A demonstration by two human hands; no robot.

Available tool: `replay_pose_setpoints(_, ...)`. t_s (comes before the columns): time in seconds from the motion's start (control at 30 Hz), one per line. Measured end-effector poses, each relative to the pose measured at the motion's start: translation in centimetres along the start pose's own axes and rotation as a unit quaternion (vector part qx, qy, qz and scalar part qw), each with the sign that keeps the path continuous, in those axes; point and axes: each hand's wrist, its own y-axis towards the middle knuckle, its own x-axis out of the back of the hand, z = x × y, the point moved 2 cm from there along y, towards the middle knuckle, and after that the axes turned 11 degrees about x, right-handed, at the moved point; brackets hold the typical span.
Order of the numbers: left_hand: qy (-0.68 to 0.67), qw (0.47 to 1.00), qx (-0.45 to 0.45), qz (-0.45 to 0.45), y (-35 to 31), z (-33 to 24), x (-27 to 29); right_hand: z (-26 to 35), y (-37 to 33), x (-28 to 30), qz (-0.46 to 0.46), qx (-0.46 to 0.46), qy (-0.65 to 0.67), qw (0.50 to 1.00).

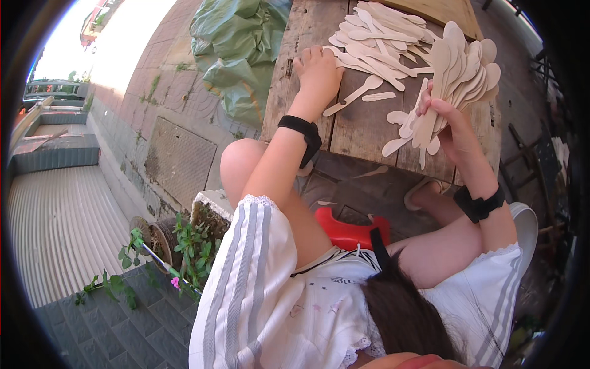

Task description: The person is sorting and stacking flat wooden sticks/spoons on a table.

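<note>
My right hand is closed round the handles of a thick fanned bundle of flat wooden spoons, their rounded bowls pointing up and away from me. My left hand rests near the left edge of the wooden table, palm down with fingers apart, its tips beside the end of a wooden spoon in the pile. That loose pile of wooden spoons spreads over the far middle of the table. One single spoon and a short broken piece lie nearer to me. More spoons lie under the bundle.
A green plastic sack stands against the table's left side. A wooden board or box edge borders the far right of the tabletop. Below the table are a red stool and fallen spoons. Potted plants stand at my left.
</note>
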Motion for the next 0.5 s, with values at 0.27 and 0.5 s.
replay_pose_setpoints(0.27,-0.028,0.986,0.089,0.136,0.9,1.1,0.3,1.1,-0.8,2.3,-0.043,-0.018,-0.01,0.999)
replay_pose_setpoints(0.5,0.029,0.982,0.084,0.164,1.0,1.6,1.2,1.0,0.1,2.5,-0.082,-0.025,-0.021,0.996)
